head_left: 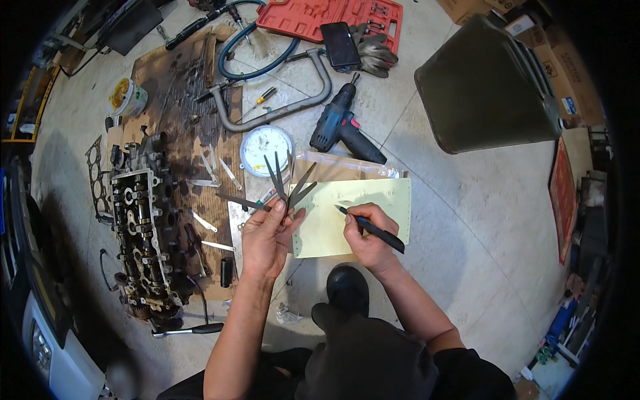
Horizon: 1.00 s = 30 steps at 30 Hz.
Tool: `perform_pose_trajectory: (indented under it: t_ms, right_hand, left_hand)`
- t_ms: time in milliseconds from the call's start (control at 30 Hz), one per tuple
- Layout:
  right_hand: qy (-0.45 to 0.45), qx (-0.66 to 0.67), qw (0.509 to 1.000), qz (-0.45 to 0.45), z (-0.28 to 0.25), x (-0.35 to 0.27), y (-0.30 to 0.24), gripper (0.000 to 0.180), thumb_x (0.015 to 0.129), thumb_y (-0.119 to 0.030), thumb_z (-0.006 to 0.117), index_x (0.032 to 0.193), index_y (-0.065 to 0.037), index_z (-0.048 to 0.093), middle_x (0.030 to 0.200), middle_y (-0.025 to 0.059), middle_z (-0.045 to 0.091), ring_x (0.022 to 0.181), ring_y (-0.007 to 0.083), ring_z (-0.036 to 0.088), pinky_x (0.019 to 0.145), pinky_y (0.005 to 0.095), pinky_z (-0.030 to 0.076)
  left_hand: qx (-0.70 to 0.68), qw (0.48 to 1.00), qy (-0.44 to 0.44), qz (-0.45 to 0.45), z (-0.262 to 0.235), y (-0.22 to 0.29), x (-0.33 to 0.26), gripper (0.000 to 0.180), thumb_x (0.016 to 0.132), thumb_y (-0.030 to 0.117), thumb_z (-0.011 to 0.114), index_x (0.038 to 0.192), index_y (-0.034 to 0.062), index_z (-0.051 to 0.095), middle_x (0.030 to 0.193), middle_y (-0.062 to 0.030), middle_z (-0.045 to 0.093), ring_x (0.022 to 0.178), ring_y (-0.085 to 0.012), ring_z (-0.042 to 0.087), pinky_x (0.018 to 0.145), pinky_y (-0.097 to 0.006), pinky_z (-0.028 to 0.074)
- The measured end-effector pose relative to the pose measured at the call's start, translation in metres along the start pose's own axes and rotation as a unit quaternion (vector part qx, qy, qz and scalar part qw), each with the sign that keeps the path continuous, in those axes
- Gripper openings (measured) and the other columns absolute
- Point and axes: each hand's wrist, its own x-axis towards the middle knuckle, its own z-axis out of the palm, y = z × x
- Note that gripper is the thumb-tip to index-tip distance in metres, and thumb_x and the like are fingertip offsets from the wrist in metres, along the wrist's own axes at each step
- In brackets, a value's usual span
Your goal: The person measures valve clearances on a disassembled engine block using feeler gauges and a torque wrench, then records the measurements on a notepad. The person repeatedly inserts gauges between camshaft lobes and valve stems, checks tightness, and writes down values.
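Observation:
Pinched between the fingers of my left hand [264,245] is a feeler gauge [279,177], its dark thin blades fanned out. My right hand [372,241] grips a black pen [380,234], its tip on or just above a pale yellow sheet of paper [323,237]. Faint writing runs along the upper part of the sheet, too small to make out. Cardboard shows beyond the sheet's far edge. To the left, an engine cylinder head [139,230] with camshafts lies beside stained cardboard [190,157]. Several loose light metal strips [205,221] are scattered between it and my left hand.
Beyond the paper are a round white lidded tub [267,151], a cordless drill [339,127], a C-shaped metal clamp [323,73] and a yellow screwdriver [266,95]. A dark green metal can [483,87] stands at far right. A ratchet [190,330] lies near left.

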Motion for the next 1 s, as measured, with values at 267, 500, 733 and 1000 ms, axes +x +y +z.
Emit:
perform_pose_trajectory:
  t_ms: [267,500,733,1000]
  right_hand:
    - [-0.023,0.008,0.998,0.065,0.007,-0.004,0.008,0.008,0.079,-0.004,0.066,0.084,-0.002,0.061,0.072,0.0076,0.064,0.059,0.0130,0.057,0.057,0.0263,0.047]
    - [-0.042,0.020,0.995,0.093,0.007,-0.001,0.008,0.008,0.080,-0.005,0.066,0.084,-0.002,0.061,0.070,0.0066,0.063,0.057,0.0096,0.054,0.054,0.0248,0.044]
    - [-0.011,0.004,0.999,0.047,0.010,0.000,0.013,0.009,0.079,-0.004,0.067,0.082,-0.002,0.059,0.063,0.0057,0.059,0.049,0.0113,0.055,0.048,0.0259,0.044]
    - [-0.009,0.008,0.999,0.052,0.007,-0.002,0.013,0.009,0.079,-0.003,0.066,0.082,-0.002,0.058,0.064,0.0059,0.059,0.051,0.0110,0.055,0.049,0.0254,0.044]
  left_hand:
    - [-0.026,1.000,0.008,-0.008,-0.011,-0.007,0.008,0.011,0.092,0.008,0.059,0.098,-0.0006,0.062,0.075,-0.0064,0.064,0.069,-0.0119,0.062,0.096,-0.044,0.050]
    - [-0.041,0.999,0.013,-0.015,-0.012,-0.008,0.011,0.010,0.090,0.006,0.061,0.098,-0.0001,0.063,0.076,-0.0079,0.065,0.069,-0.0129,0.063,0.095,-0.044,0.052]
    - [-0.040,0.999,0.013,-0.019,-0.012,-0.008,0.012,0.011,0.090,0.006,0.061,0.098,-0.0008,0.063,0.078,-0.0088,0.066,0.067,-0.0120,0.063,0.095,-0.044,0.052]
    - [-0.042,0.999,0.020,-0.021,-0.010,-0.007,0.010,0.012,0.091,0.006,0.060,0.099,-0.0015,0.062,0.078,-0.0088,0.066,0.067,-0.0120,0.063,0.095,-0.044,0.052]
